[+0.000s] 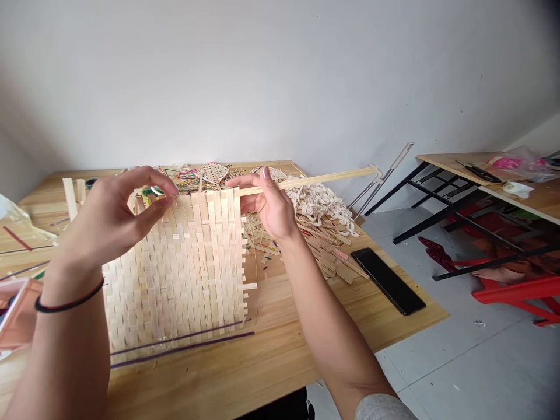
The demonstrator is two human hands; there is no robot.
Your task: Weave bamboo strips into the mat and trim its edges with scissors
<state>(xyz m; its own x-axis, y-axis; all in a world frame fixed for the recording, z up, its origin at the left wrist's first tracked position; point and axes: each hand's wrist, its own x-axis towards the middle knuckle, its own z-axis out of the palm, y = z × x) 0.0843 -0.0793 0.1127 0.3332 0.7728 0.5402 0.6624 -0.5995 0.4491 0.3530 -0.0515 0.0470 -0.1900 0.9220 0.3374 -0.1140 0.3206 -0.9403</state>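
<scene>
A panel woven from pale flat bamboo or wood strips (175,274) stands upright on the table, its strip ends sticking up along the top edge. My left hand (118,210) pinches at that top edge, thumb and index fingertips close together on the strips. My right hand (273,204) grips a long pale strip (332,177) between thumb and fingers at the panel's top right corner. That strip runs out to the right over the table, and its left part lies along the panel's top edge. Two dark purple strips (184,349) cross the panel's bottom.
Behind the panel lie a heap of white cord (321,204), loose strips (328,251) and a small colourful woven piece (213,173). A black phone (388,281) rests near the table's right edge. An orange-pink box (20,315) sits at left. A second table (464,169) and red stool (516,294) stand right.
</scene>
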